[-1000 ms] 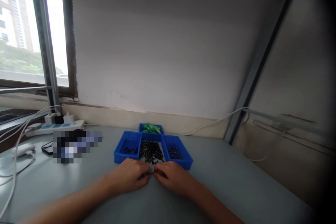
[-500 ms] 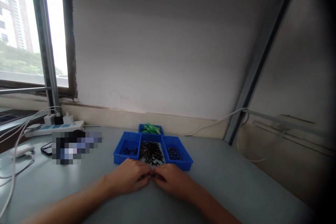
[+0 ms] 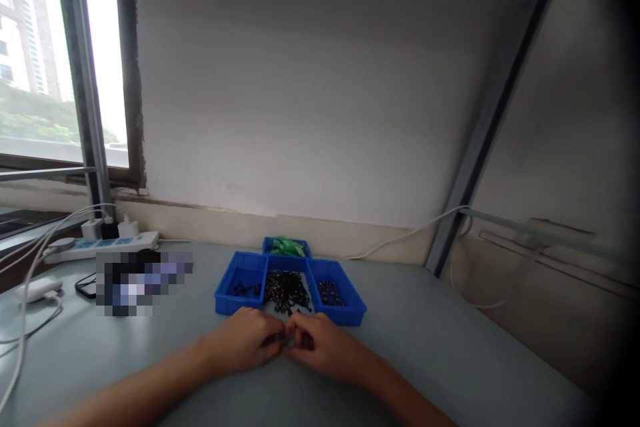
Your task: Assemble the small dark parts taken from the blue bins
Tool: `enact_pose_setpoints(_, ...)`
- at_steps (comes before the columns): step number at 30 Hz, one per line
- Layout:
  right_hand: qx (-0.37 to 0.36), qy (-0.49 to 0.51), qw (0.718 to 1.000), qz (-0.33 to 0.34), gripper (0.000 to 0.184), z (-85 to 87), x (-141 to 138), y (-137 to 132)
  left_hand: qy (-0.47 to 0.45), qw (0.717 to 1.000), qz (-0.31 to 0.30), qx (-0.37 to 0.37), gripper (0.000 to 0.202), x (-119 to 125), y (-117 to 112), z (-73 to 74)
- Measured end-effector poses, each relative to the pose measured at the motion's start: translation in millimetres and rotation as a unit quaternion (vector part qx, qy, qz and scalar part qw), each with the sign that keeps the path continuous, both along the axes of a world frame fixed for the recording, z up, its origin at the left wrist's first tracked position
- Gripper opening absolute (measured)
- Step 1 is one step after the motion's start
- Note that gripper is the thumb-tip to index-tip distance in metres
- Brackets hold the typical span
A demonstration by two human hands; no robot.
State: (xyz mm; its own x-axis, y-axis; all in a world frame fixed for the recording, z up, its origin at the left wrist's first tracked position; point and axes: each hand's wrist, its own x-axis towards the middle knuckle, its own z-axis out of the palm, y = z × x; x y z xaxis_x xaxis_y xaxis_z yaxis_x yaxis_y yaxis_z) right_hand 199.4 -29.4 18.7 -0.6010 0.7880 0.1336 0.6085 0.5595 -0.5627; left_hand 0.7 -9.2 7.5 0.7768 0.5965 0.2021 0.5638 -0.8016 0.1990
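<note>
A heap of small black parts [image 3: 286, 288] fills the middle tray [image 3: 288, 261], a blue one. Just in front of that tray the left hand [image 3: 247, 343] and right hand [image 3: 325, 348] rest on the worktop [image 3: 440, 347]. Their fingers are curled and their fingertips meet; whether they pinch anything I cannot tell. Blue trays flank the middle tray, the left tray [image 3: 223, 303] and the right tray [image 3: 351, 315]. Behind it a back tray [image 3: 267, 244] holds green pieces [image 3: 287, 246]. A power strip [image 3: 103, 245] lies far to its left.

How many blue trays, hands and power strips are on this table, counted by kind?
Blue trays: 4
Hands: 2, the left hand and the right hand
Power strip: 1
Total: 7
</note>
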Motion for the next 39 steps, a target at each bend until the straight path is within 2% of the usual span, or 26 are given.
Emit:
enact_pose_setpoints(4,0.004,0.002,1.000,0.008,0.012,-1.2,-1.0,0.6,0.000,1.000,-0.002,-0.003,0.010,0.6,0.1,0.0)
enact_pose_setpoints(11,0.073,-0.063,0.995,-0.006,0.009,-2.4,-0.6,1.8,0.028,0.999,-0.023,0.026,0.008,2.3,-4.8,3.4)
enact_pose_setpoints(17,0.094,-0.112,0.989,-0.027,0.008,0.4,5.5,6.7,-0.004,0.998,0.000,0.057,0.016,0.0,-2.3,5.4)
enact_pose_setpoints(21,0.092,-0.135,0.987,-0.004,0.015,-1.3,2.5,3.6,-0.015,0.997,-0.018,0.071,0.018,0.2,-3.0,5.2)
enact_pose_setpoints(24,0.081,-0.126,0.988,0.027,0.015,-3.2,-0.7,0.5,-0.012,0.996,-0.054,0.076,0.018,1.7,-6.5,5.1)
enact_pose_setpoints(26,0.077,-0.129,0.988,0.020,0.014,-3.5,-1.2,0.3,-0.006,0.995,-0.065,0.075,0.018,1.9,-8.0,5.9)
enact_pose_setpoints(33,0.079,-0.132,0.988,-0.018,0.015,4.5,3.2,4.4,0.015,0.998,-0.003,0.057,0.014,-2.3,-4.3,9.2)
enact_pose_setpoints(39,0.031,-0.038,0.999,-0.003,0.015,7.0,1.4,1.8,0.014,1.000,-0.001,0.010,0.018,1.2,-1.7,-1.5)
